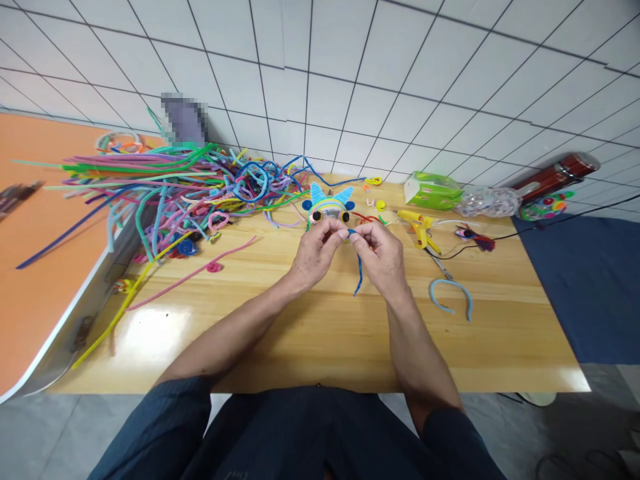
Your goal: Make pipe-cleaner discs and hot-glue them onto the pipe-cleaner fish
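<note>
Both my hands meet over the middle of the table, pinching a blue pipe cleaner. My left hand grips it between thumb and forefinger. From the other side my right hand holds the same piece, and its loose end hangs down between the hands. Just behind my fingers sits a figure made of pipe cleaners, with light-blue pointed ears or horns, dark-blue round side pieces and black eyes. My hands hide its lower part. A red pipe cleaner lies close behind my right hand.
A big heap of coloured pipe cleaners covers the left back. To the right are a yellow glue gun with a black cord, scissors, a light-blue headband-shaped curve, a green packet and a reddish-brown flask. A tiled wall stands behind.
</note>
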Tool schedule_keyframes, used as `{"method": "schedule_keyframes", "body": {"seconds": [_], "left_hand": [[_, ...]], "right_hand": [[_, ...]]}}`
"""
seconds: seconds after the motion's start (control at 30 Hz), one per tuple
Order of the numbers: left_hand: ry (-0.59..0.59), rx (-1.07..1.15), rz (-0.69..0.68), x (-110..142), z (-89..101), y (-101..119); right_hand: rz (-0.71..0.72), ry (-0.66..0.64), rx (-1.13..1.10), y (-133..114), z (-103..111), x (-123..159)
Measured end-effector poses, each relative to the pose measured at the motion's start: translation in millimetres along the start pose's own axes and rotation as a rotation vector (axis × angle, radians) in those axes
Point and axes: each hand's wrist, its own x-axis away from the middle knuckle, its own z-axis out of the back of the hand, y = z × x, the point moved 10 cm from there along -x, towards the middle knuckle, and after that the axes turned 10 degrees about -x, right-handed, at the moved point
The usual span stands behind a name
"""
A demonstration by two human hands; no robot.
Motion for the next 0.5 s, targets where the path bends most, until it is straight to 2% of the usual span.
{"method": "schedule_keyframes", "body": {"seconds": [0.17, 0.27, 0.4, 0.5], "left_hand": [[-0.051, -0.201, -0.142, -4, 0.5, 14], [-0.069, -0.240, -0.172, -6, 2.0, 18], [-0.025, -0.146, -0.104, -3, 3.9, 13], [0.030, -0.005, 0.014, 0, 2.6, -1]], "right_hand": [[0.096, -0.041, 0.173, -6, 0, 1], [0.119, -0.056, 0.215, -7, -2, 2], [0.089, -0.018, 0.130, -8, -3, 2], [0.022, 0.021, 0.046, -3, -3, 2]]}}
